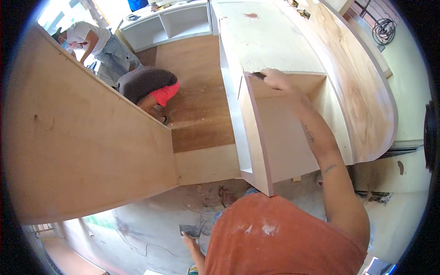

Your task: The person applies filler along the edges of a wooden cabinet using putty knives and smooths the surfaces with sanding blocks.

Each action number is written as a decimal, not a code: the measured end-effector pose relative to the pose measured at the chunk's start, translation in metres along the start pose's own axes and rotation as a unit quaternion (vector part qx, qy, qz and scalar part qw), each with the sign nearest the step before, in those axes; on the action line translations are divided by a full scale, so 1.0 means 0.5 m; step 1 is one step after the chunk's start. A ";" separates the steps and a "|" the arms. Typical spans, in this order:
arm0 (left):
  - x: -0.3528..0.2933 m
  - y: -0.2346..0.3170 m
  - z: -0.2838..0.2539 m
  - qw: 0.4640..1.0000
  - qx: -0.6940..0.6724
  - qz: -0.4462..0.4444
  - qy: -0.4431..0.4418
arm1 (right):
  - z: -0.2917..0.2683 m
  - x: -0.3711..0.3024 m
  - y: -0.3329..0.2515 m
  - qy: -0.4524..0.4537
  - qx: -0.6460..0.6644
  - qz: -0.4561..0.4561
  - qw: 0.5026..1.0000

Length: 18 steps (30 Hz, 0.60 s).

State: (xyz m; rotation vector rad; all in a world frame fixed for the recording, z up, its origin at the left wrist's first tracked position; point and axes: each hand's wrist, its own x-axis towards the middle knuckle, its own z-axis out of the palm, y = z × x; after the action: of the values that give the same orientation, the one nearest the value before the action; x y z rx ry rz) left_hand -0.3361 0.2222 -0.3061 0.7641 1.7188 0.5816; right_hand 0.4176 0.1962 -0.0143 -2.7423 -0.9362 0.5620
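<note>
My right arm reaches forward over an open wooden cabinet (pixel 300 119). My right hand (pixel 276 79) is closed around a small dark flat scraper (pixel 258 75), which is at the top corner of the cabinet's upright side panel (pixel 257 133). Low down by my side, my left hand (pixel 189 240) grips a dark rectangular flat plate (pixel 190 230). Just beyond the scraper lies a pale plywood top (pixel 270 41) with a reddish-brown smear. White smudges mark my orange shirt (pixel 261 233).
A curved plywood panel (pixel 362 82) borders the cabinet on the right. At left stands a large plywood wall (pixel 101 151). Beyond it, one person (pixel 149 85) crouches on the brown wooden platform (pixel 197 96) and another (pixel 98 43) bends over. White shelving (pixel 167 27) stands behind them.
</note>
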 end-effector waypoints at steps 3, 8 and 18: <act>-0.024 -0.099 -0.019 0.998 -0.038 -0.021 -0.045 | -0.007 0.001 0.061 0.109 -0.029 -0.075 0.991; -0.121 -0.155 -0.019 0.993 0.096 -0.065 0.035 | -0.030 0.045 0.111 0.113 -0.055 -0.241 0.962; -0.378 -0.213 0.145 0.983 0.071 -0.013 0.171 | -0.101 0.182 0.089 -0.005 -0.204 -0.543 0.815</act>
State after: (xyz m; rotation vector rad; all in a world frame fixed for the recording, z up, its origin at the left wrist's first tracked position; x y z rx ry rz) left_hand -0.2539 0.0104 -0.2797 0.7725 2.1010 0.6030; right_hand 0.5289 0.2152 -0.0081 -1.8998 -2.5249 0.1355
